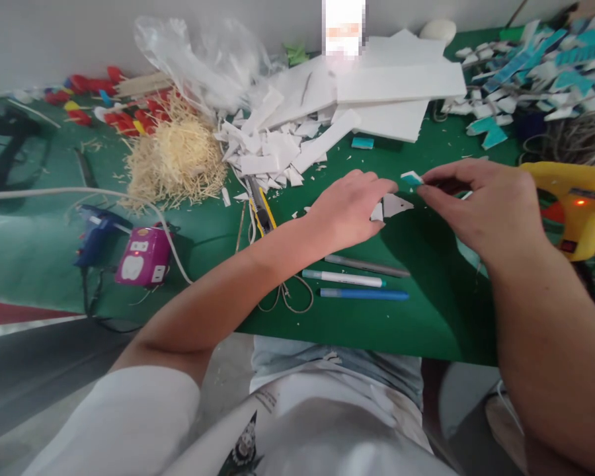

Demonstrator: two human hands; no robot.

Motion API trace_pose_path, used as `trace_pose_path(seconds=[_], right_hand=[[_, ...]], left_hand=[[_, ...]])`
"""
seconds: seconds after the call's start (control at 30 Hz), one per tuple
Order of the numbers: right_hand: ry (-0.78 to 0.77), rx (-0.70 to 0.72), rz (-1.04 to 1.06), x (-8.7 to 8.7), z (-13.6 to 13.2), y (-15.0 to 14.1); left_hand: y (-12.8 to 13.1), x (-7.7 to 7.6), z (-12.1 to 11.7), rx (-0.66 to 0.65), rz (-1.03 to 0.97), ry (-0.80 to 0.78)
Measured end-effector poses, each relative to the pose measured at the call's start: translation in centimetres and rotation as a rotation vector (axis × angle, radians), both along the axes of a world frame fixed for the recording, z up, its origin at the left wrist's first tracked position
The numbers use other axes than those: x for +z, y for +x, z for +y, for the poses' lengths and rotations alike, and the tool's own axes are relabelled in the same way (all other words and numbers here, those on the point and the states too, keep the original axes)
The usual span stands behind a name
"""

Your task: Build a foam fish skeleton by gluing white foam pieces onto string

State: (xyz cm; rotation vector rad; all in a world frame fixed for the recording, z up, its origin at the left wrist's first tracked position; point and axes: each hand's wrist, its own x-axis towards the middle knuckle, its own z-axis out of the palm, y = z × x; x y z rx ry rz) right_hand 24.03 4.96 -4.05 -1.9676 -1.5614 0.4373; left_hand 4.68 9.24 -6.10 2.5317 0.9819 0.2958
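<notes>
My right hand [486, 198] pinches a small teal-and-white foam piece [411, 178] between thumb and fingertips, just above the green table. To its left, my left hand [350, 205] is bent low over the surface, thumb and fingers closed around a white foam piece [377, 212]. Past those fingers shows a pointed white foam shape [397, 205] with a small dark dot; whether the two are joined is hidden. A yellow utility knife [262, 208] lies beside my left forearm. Grey, white and blue pens [364, 294] rest nearer my body.
White foam sheets [396, 79] and scraps [268, 145] lie behind my hands, with teal-and-white offcuts [540, 73] at back right. A yellow glue gun [582, 208] with a lit light is at right. Leftward are straw [183, 149], a purple power adapter [146, 254] and a blue glue gun [99, 231].
</notes>
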Motion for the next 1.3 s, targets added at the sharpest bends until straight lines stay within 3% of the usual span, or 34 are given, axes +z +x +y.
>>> trace_pose_path(seconds=[0.2, 0.33, 0.47, 0.9, 1.13, 1.3], right_hand=[[0.065, 0.169, -0.002, -1.3, -0.3, 0.6], [0.128, 0.15, -0.005, -1.2, -0.5, 0.6], [0.146, 0.132, 0.031, -0.8, -0.7, 0.1], [0.185, 0.161, 0.136, -0.9, -1.2, 0.1], [0.189, 0.199, 0.581, -2.1, -0.3, 0.6], [0.17, 0.245, 0.591, -2.3, 0.0, 0.2]], left_hand=[[-0.1, -0.4, 0.3, 0.067, -0.014, 0.027], [-0.3, -0.6, 0.6, 0.163, -0.21, 0.032], [-0.3, -0.6, 0.7, 0.177, -0.365, 0.033], [-0.3, -0.6, 0.7, 0.138, -0.515, 0.036], [-0.1, -0.6, 1.2, 0.162, -0.793, -0.234], [-0.2, -0.4, 1.4, 0.172, -0.835, -0.394]])
